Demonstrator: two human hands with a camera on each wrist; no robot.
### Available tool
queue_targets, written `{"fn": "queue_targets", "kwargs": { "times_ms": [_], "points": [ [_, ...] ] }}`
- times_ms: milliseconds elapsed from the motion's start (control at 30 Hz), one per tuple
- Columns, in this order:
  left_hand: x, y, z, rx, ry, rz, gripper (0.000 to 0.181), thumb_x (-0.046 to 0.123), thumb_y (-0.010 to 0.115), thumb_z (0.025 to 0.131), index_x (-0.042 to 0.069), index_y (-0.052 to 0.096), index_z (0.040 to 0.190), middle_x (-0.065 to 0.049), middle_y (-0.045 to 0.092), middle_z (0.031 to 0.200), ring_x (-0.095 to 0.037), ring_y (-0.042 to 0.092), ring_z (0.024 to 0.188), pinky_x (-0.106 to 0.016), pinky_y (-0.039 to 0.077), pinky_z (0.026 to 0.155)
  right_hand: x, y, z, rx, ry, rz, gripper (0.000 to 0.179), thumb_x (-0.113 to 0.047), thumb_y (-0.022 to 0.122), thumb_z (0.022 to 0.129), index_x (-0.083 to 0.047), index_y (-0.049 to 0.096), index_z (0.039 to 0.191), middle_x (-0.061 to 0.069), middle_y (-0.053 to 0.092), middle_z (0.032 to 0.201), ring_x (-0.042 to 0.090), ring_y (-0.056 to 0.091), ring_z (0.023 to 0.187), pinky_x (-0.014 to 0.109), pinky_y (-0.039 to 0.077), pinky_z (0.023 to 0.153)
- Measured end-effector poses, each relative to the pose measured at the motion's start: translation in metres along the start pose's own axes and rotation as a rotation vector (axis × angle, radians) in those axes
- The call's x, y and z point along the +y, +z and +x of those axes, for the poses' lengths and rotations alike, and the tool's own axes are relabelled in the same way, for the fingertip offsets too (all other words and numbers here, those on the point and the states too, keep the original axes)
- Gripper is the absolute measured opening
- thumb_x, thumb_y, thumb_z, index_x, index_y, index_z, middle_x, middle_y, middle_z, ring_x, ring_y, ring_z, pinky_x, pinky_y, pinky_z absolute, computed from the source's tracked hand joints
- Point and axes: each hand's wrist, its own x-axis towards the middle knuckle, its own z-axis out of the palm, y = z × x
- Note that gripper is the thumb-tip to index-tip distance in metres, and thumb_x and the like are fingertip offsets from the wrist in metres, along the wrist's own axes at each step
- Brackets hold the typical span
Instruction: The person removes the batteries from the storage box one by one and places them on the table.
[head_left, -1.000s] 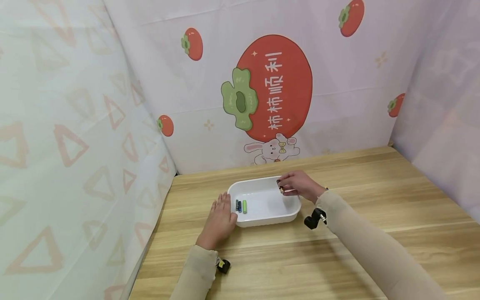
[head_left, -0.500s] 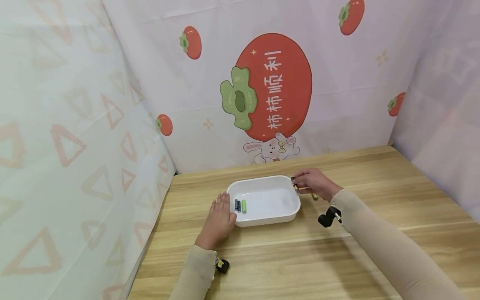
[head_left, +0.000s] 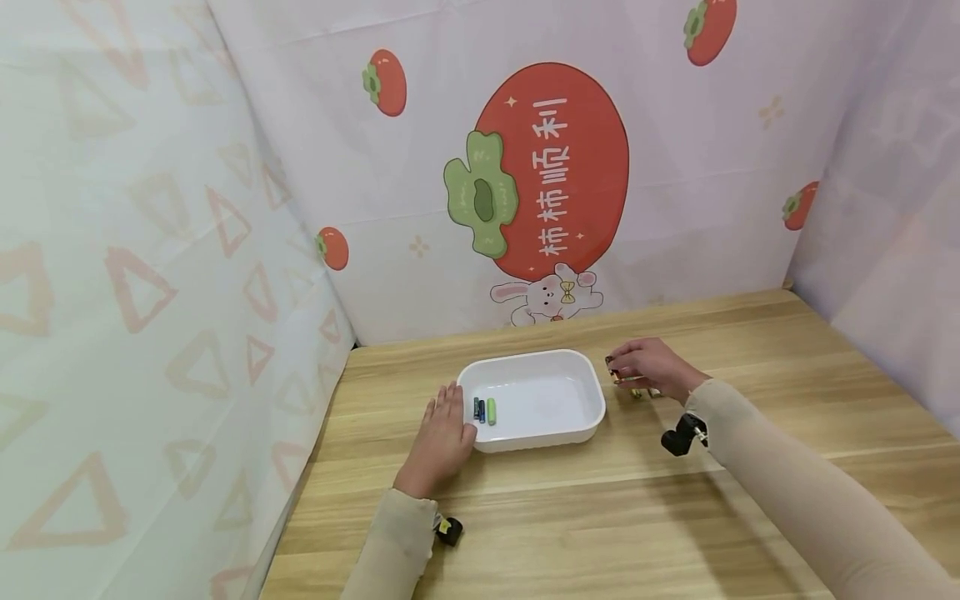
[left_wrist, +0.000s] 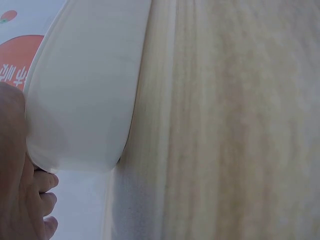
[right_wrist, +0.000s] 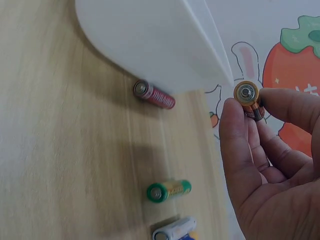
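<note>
My left hand [head_left: 437, 442] rests against the left end of a white tray [head_left: 540, 440], fingers straight along the rim and thumb at the near corner. Inside the tray lie a light green battery [head_left: 491, 411] and two dark blue ones, side by side near my left fingers. Off the tray's right end, my right hand [head_left: 660, 367] pinches a copper-and-black battery [right_wrist: 247, 93] between thumb and fingers, above the table. Below it, the right wrist view shows a red battery [right_wrist: 156, 95] beside the tray, a green-and-gold battery [right_wrist: 170, 190] and a white battery [right_wrist: 175, 229].
A wood-grain table [head_left: 570, 533] carries everything. Behind it hangs a pale cloth [head_left: 675, 242] printed with persimmons and a rabbit. Another cloth with triangles [head_left: 135, 400] hangs along the left side, and a plain pale one on the right.
My right hand has moved right, from over the tray to beyond its right end, still pinching the battery. Batteries on the table there have come into sight. My left hand stays put.
</note>
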Motion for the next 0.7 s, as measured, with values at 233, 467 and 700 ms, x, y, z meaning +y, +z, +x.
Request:
{"fn": "queue_targets", "kwargs": {
  "times_ms": [233, 467, 700],
  "points": [
    [0.0, -0.002, 0.0, -0.003, -0.008, -0.01, 0.065, 0.023, 0.041, 0.099, -0.005, 0.018, 0.153, -0.018, 0.017, 0.159, -0.03, 0.009, 0.147, -0.047, 0.008, 0.117, 0.007, -0.012, -0.002, 0.006, 0.01, -0.016, 0.042, -0.01, 0.059, 0.096, 0.013, 0.048, 0.13, 0.017, 0.063, 0.11, 0.019, 0.066, 0.087, 0.045, 0.053, 0.087],
    [0.0, -0.002, -0.001, 0.007, 0.004, -0.003, 0.065, 0.022, 0.041, 0.098, -0.006, 0.018, 0.152, -0.019, 0.018, 0.158, -0.033, 0.012, 0.146, -0.049, 0.012, 0.116, 0.01, -0.022, -0.007, 0.014, 0.009, -0.049, 0.044, -0.011, 0.059, 0.096, 0.013, 0.048, 0.131, 0.019, 0.063, 0.111, 0.02, 0.065, 0.086, 0.042, 0.056, 0.082],
    [0.002, -0.004, -0.001, 0.01, 0.004, -0.016, 0.065, 0.023, 0.042, 0.099, -0.006, 0.019, 0.152, -0.019, 0.018, 0.158, -0.033, 0.013, 0.146, -0.048, 0.011, 0.117, 0.016, -0.033, -0.009, 0.016, 0.033, -0.084, 0.045, -0.011, 0.06, 0.095, 0.013, 0.048, 0.131, 0.022, 0.063, 0.109, 0.021, 0.065, 0.085, 0.039, 0.057, 0.078]
  ]
}}
